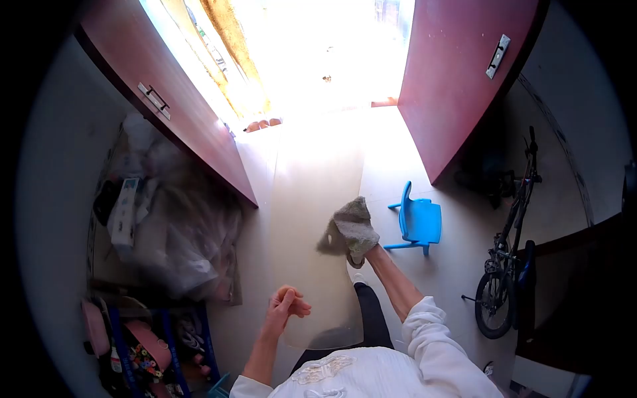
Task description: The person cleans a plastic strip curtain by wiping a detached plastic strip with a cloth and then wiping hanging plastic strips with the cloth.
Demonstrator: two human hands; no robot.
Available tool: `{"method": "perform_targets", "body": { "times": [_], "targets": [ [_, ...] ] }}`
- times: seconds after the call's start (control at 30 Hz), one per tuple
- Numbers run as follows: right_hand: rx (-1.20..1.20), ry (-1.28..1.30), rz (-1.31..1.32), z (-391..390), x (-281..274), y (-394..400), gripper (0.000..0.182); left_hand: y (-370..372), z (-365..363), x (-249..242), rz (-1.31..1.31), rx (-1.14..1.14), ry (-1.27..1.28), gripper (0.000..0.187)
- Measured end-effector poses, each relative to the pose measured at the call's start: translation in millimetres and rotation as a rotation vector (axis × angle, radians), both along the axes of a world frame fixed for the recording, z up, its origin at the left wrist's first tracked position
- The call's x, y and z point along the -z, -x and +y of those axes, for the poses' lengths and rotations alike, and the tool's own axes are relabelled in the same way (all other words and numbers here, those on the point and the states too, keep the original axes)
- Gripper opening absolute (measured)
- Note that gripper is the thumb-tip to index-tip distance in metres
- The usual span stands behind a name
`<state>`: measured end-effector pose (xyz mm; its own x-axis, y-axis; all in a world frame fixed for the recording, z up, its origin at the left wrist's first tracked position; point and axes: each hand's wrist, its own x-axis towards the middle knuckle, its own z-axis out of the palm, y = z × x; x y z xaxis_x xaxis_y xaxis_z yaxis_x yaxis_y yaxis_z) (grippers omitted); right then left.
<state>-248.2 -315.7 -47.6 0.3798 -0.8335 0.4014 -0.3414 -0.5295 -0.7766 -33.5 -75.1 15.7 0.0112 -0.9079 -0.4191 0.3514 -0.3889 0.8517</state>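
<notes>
A thick grey-green cloth covers my right hand, whose fingers are hidden inside or behind it. Below the cloth lies a long, pale, see-through sheet with a glossy surface and a rounded near end. A dark reflection or shadow of the cloth shows on it. At the sheet's left edge, my left hand has its fingers loosely bent, with nothing visible between them. Dark trousers and a white shoe show beside and partly through the sheet.
Two reddish door leaves stand open to bright light. A small blue chair is at the right, with a bicycle beyond it. Plastic-wrapped items are piled left, above a rack of bags and shoes.
</notes>
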Motion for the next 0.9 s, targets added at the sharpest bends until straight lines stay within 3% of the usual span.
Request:
{"method": "perform_targets", "body": {
  "times": [0.13,0.17,0.2,0.23,0.33,0.4,0.43,0.5,0.53,0.57,0.67,0.7,0.73,0.8,0.9],
  "targets": [
    [-0.052,-0.011,-0.118,57.5,8.2,12.4,0.044,-2.7,19.4,9.4,-0.069,0.025,-0.046,0.029],
    [-0.041,0.064,-0.066,69.3,4.8,13.5,0.044,-2.7,23.6,9.2,-0.068,0.035,-0.05,0.029],
    [0.042,0.255,0.19,81.2,-0.6,14.1,0.041,-4.5,26.5,7.7,-0.104,0.092,-0.039,0.029],
    [0.052,0.25,0.187,94.8,-2.6,14.0,0.041,-5.3,29.3,6.2,-0.142,0.151,-0.024,0.03],
    [0.093,-0.279,-0.056,127.0,-7.1,7.9,0.038,-4.8,40.6,-9.2,-0.008,0.267,-0.043,0.03],
    [0.096,-0.632,-0.219,146.3,-10.8,0.4,0.036,-11.6,41.4,-11.4,-0.081,0.251,-0.058,0.029],
    [0.079,-0.704,-0.245,155.5,-1.2,-1.4,0.035,-15.8,42.3,-11.5,-0.154,0.238,-0.079,0.029],
    [-0.052,-0.515,-0.078,186.3,52.8,-1.9,0.034,-20.2,37.1,-6.4,-0.258,0.229,-0.027,0.025],
    [-0.07,-0.584,-0.174,209.0,76.3,-2.4,0.034,-19.4,33.3,-3.8,-0.334,0.177,-0.039,0.025],
    [-0.107,-0.881,-0.804,235.0,103.4,-5.6,0.035,-19.0,28.2,-1.5,-0.408,0.125,-0.052,0.026],
    [-0.078,-0.724,-0.493,262.3,116.4,-10.1,0.036,-14.2,11.4,8.8,-0.559,0.055,-0.086,0.032],
    [-0.055,-0.793,-0.44,254.3,103.0,-4.1,0.037,-7.7,8.4,7.1,-0.555,0.054,-0.089,0.032],
    [-0.035,-0.861,-0.386,246.6,93.7,2.4,0.039,2.4,6.1,2.3,-0.723,0.049,-0.031,0.032],
    [-0.101,-0.553,-0.102,216.6,96.4,22.5,0.046,6.3,-1.0,25.5,-0.969,-0.005,0.202,0.033],
    [-0.158,-0.192,0.995,131.2,12.0,33.9,0.052,10.3,-11.1,29.5,-0.82,0.046,0.217,0.033]
  ]
}}
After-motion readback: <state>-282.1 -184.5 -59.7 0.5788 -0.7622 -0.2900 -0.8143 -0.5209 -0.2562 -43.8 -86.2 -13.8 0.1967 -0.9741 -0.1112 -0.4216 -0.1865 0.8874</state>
